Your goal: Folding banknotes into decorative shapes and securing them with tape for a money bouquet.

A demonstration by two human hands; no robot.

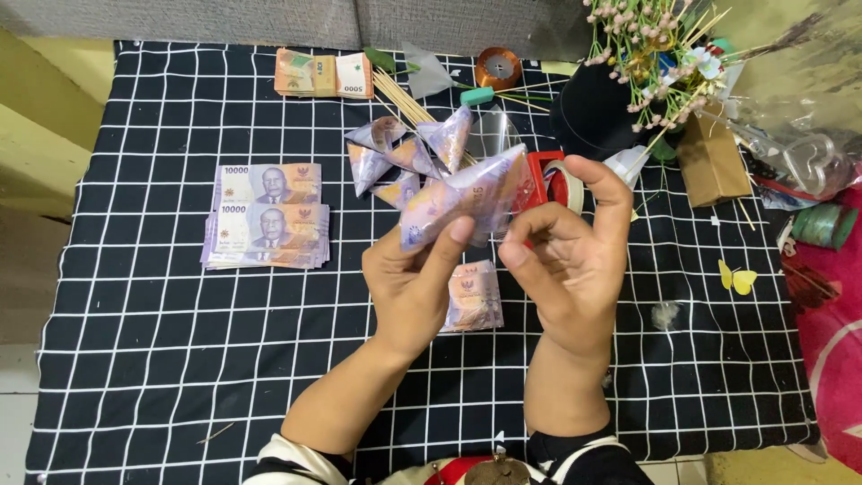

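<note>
Over on the left of the black cloth with the white grid (135,359), two stacks of purple banknotes (268,222) lie flat, one just above the other, portrait side up. Further back, near the far edge, sits a banded bundle of brownish notes (323,74), a tidy little brick wrapped by a paper strap.

Moving inward, a bunch of thin wooden skewers (401,97) slants across the cloth, and just beside it a cluster of folded note cones (401,153) lies heaped, purple and pointed. Behind them a roll of copper-coloured ribbon (497,68) stands on its edge.

In the middle, the left hand (413,283) is raised off the cloth, thumb and forefinger pinching the lower corner of a folded purple banknote (467,193); the other fingers are curled in. The right hand (570,260) meets it from the other side, fingertips closed on the note's far edge. Beneath the hands, a small folded note (473,296) rests on the cloth. A red tape dispenser (543,180) shows just behind the right hand.

To the right, a black pot (588,112) holds pale pink sprigs (646,45) and skewers. Beside it stands a plain brown paper box (712,162), then crumpled clear wrapping (799,153), and a green spool (824,224). Two yellow paper hearts (736,278) lie on the cloth.
</note>
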